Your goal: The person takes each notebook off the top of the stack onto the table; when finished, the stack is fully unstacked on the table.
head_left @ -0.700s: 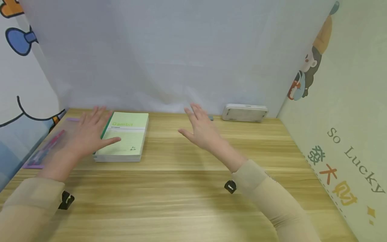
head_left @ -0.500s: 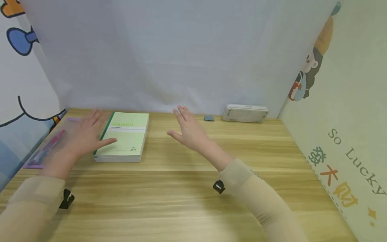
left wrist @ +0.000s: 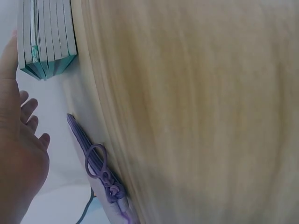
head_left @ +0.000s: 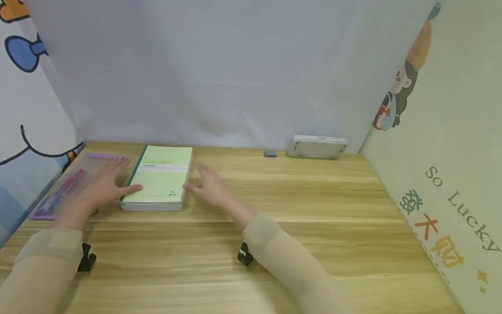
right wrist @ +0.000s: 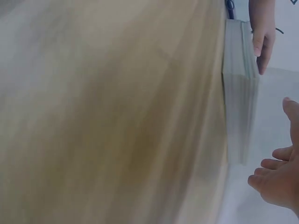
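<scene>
A stack of light green notebooks (head_left: 164,176), with "Gambit" on the top cover and a dark green spine, lies at the back left of the table. On its spine side is my left hand (head_left: 103,185), fingers spread, thumb reaching over the cover's left edge. My right hand (head_left: 213,188) stands at the stack's right side, fingers extended and thumb tip right at the edge. In the left wrist view, several notebooks (left wrist: 46,35) show their ends beside the left thumb. Both hands flank the notebooks (right wrist: 238,93) in the right wrist view, the right palm turned toward them.
Partly under my left forearm lies a clear pouch (head_left: 92,161) with purple edges and pens (head_left: 72,179) inside. A small blue-grey block (head_left: 270,154) and a whitish case (head_left: 317,147) sit along the back edge. A pale curtain (head_left: 219,74) hangs behind the table.
My right hand has swept left and lower, from mid-table to the notebooks' right side, uncovering the small blue-grey block. The left hand has come down slightly beside the spine. The notebooks have not moved.
</scene>
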Motion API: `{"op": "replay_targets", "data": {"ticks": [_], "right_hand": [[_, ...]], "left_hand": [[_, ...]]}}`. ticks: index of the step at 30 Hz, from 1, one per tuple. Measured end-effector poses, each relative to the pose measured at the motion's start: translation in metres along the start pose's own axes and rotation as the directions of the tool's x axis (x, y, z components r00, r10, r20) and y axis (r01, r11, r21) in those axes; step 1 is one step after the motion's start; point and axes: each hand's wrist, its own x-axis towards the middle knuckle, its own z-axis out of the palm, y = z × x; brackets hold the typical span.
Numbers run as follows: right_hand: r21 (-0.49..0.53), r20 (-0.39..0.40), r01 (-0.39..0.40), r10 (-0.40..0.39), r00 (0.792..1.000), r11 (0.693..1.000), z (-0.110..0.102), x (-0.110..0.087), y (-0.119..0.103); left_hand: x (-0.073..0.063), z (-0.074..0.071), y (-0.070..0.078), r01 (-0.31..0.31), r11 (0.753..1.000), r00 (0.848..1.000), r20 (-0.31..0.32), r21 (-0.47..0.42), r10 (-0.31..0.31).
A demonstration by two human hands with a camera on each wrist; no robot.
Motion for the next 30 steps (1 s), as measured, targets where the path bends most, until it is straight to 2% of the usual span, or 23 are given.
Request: {"op": "replay_targets", "data": {"ticks": [4, 8, 16, 24, 30], "right_hand": [[0.131, 0.027, -0.08, 0.078, 0.997, 0.988, 0.015, 0.003, 0.001], [0.175, 0.077, -0.117, 0.105, 0.992, 0.978, 0.024, 0.007, 0.0], [0.206, 0.078, -0.087, 0.072, 0.994, 0.975, 0.031, 0.01, -0.006], [0.185, 0.084, -0.073, 0.059, 0.995, 0.98, 0.03, 0.009, -0.006], [0.237, 0.065, -0.045, 0.03, 0.997, 0.97, 0.029, 0.008, -0.004]], "left_hand": [[0.001, 0.001, -0.003, 0.038, 0.997, 0.998, 0.049, -0.067, -0.035], [0.002, 0.002, -0.005, 0.06, 0.993, 0.994, 0.096, -0.098, -0.051], [0.001, 0.004, -0.004, 0.051, 0.989, 0.993, 0.112, -0.138, -0.035], [0.002, 0.003, -0.002, 0.081, 0.988, 0.987, 0.147, -0.132, -0.061], [0.003, 0.001, 0.003, 0.091, 0.985, 0.988, 0.137, -0.147, -0.071]]}}
